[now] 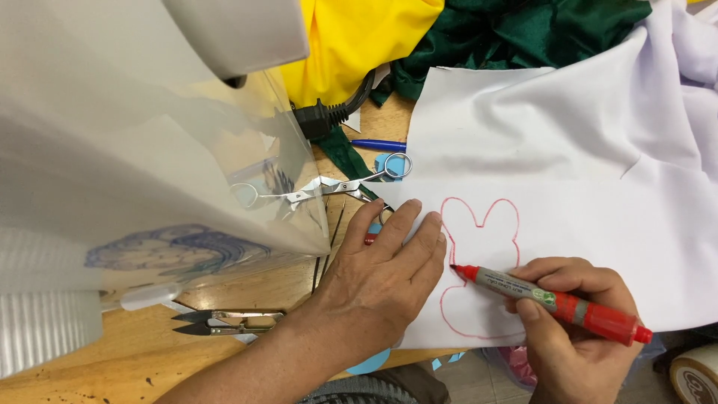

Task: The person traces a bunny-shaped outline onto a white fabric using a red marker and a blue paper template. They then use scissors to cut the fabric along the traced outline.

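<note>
White cloth (pixel 568 142) lies flat under both hands, thin and limp, likely to creep or wrinkle under a pen stroke, so it is best pinned flat close beside the line. Left hand (pixel 381 273) presses it with fingers spread, fingertips just left of the red bunny outline (pixel 479 224). Right hand (pixel 572 329) pinches a red marker (pixel 553 303), its tip on the line just past the left fingertips.
</note>
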